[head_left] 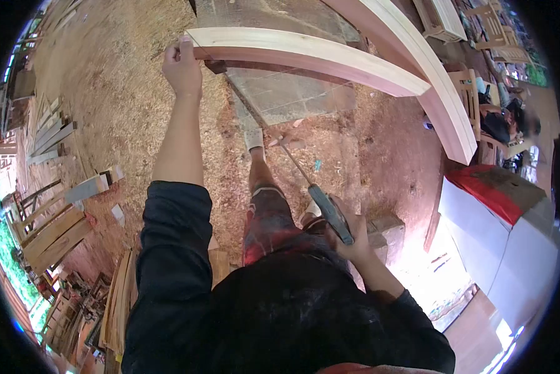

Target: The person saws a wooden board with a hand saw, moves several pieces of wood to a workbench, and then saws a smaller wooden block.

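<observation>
A pale, gently curved wooden beam (292, 47) stretches across the top of the head view. My left hand (183, 65) grips its left end, thumb up on the edge and fingers curled. Low at centre right, my right hand (352, 234) is wrapped round the green-grey handle (331, 214) of what looks like a handsaw, seen nearly edge-on. Its thin blade (299, 165) slants up and left toward the beam end beside my left hand. Whether the teeth touch the wood cannot be made out.
A second curved beam (439, 93) meets the first at the right. Sawdust covers the ground (111, 68) around a paved patch (292, 93). Offcuts (52, 134) and planks (55, 234) lie left. White panels with a red cover (486, 190) stand right. Another person (507, 118) sits far right.
</observation>
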`<state>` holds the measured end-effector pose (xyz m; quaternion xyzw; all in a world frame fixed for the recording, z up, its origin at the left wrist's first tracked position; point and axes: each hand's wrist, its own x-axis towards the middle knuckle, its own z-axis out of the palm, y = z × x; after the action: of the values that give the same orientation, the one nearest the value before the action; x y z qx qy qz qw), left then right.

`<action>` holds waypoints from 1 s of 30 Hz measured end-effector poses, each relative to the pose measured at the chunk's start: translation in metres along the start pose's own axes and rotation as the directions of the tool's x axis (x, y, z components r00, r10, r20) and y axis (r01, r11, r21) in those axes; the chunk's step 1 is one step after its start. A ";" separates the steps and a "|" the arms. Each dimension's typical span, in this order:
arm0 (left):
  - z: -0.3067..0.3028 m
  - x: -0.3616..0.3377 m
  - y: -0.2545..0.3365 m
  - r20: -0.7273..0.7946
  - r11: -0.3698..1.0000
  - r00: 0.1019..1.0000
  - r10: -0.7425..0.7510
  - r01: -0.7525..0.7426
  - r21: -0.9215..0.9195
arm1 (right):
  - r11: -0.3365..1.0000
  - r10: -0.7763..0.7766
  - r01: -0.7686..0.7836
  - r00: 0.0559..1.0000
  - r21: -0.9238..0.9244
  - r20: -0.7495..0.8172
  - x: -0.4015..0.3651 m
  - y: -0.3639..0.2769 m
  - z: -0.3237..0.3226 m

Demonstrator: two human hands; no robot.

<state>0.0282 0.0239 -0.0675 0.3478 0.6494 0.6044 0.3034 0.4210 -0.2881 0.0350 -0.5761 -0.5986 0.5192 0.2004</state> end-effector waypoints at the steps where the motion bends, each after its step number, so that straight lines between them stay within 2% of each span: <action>1: 0.001 -0.001 0.001 -0.001 1.000 1.000 0.014 -0.014 -0.007 | 1.000 -0.006 0.006 1.000 -0.010 0.001 0.009 0.002 0.004; 3: 0.003 -0.005 0.004 -0.008 0.999 0.999 0.046 -0.046 -0.022 | 1.000 -0.010 0.010 1.000 0.008 0.024 0.050 -0.006 0.012; 5: 0.004 -0.008 0.006 -0.030 1.000 0.999 0.021 -0.021 -0.022 | 0.988 -0.044 0.035 0.998 0.150 0.054 0.115 -0.020 0.031; 6: 0.006 -0.008 0.009 -0.042 1.000 0.999 0.014 -0.015 -0.025 | 0.982 -0.137 0.133 0.990 0.135 0.018 0.146 -0.026 0.042; 8: 0.009 -0.011 0.016 -0.048 0.999 0.999 0.010 -0.011 -0.034 | 0.973 -0.204 0.207 0.978 0.104 -0.038 0.196 -0.046 0.061; 11: 0.006 -0.011 0.010 -0.062 0.999 0.997 0.043 -0.045 -0.025 | 0.971 -0.183 0.186 0.983 0.148 -0.034 0.223 -0.067 0.065; 13: 0.002 -0.016 0.016 -0.049 0.999 0.998 0.032 -0.032 0.009 | 0.960 -0.216 0.220 0.975 0.172 -0.041 0.225 -0.068 0.066; 15: -0.003 -0.019 0.016 -0.054 0.992 0.997 -0.054 0.047 -0.120 | 0.946 -0.271 0.279 0.960 0.167 -0.071 0.224 -0.065 0.068; 16: -0.006 -0.020 0.015 -0.053 0.980 0.994 -0.094 0.083 -0.182 | 0.952 -0.254 0.258 0.966 0.164 -0.048 0.224 -0.066 0.067; 18: -0.013 -0.027 0.015 -0.059 0.981 0.992 -0.109 0.098 -0.166 | 0.965 -0.209 0.206 0.978 0.160 0.001 0.221 -0.071 0.066; 19: -0.014 -0.026 0.018 -0.062 0.981 0.991 -0.115 0.103 -0.163 | 0.959 -0.238 0.238 0.971 0.154 -0.022 0.223 -0.068 0.068; 23: -0.017 -0.031 -0.004 -0.038 0.995 0.995 -0.088 0.086 -0.044 | 0.944 -0.305 0.310 0.950 0.109 -0.062 0.228 -0.056 0.075; 24: -0.013 -0.037 0.008 -0.076 0.996 0.993 -0.088 0.088 0.003 | 0.945 -0.309 0.314 0.949 0.096 -0.059 0.226 -0.055 0.075; 27: -0.003 -0.043 0.029 -0.120 0.985 0.993 -0.007 0.027 0.168 | 0.964 -0.229 0.232 0.973 0.128 -0.034 0.204 -0.063 0.070; 28: -0.001 -0.044 0.035 -0.136 0.976 0.990 -0.024 0.053 0.211 | 0.976 -0.185 0.184 0.983 0.120 -0.009 0.188 -0.055 0.066; 30: 0.002 -0.042 0.027 -0.144 0.978 0.990 0.003 0.027 0.205 | 0.992 -0.091 0.087 0.995 0.094 0.041 0.139 -0.030 0.050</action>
<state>0.0558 -0.0085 -0.0413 0.3293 0.7308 0.5552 0.2218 0.3292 -0.1768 -0.0084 -0.5271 -0.6035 0.5497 0.2362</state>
